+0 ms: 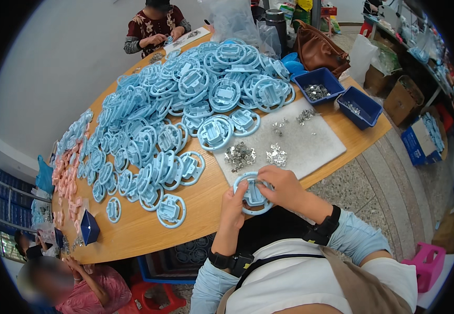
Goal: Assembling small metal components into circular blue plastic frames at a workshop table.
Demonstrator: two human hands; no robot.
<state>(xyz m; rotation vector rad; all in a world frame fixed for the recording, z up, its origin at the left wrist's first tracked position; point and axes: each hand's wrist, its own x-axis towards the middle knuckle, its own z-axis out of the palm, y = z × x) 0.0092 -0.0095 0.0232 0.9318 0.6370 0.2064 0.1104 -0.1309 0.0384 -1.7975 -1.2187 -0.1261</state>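
Near the table's front edge I hold a light blue round plastic part [256,198], a ring with a box-shaped centre. My left hand [232,205] grips its left rim, thumb on the top face. Over the centre and upper right of it, my right hand [283,189] has thumb and fingertips pinched together; whatever small piece they hold is too hidden to name. Just beyond my hands, a white board [318,149] carries small piles of metal pieces [240,155], with another metal pile [276,155] beside it. Finished-looking detail inside the ring is blurred.
A large heap of similar blue parts [195,83] covers the table's middle. Two dark blue bins [360,108] with metal pieces stand at the right. Pink parts [72,167] lie at the left. One person [156,31] works across the table, another [96,288] at the lower left.
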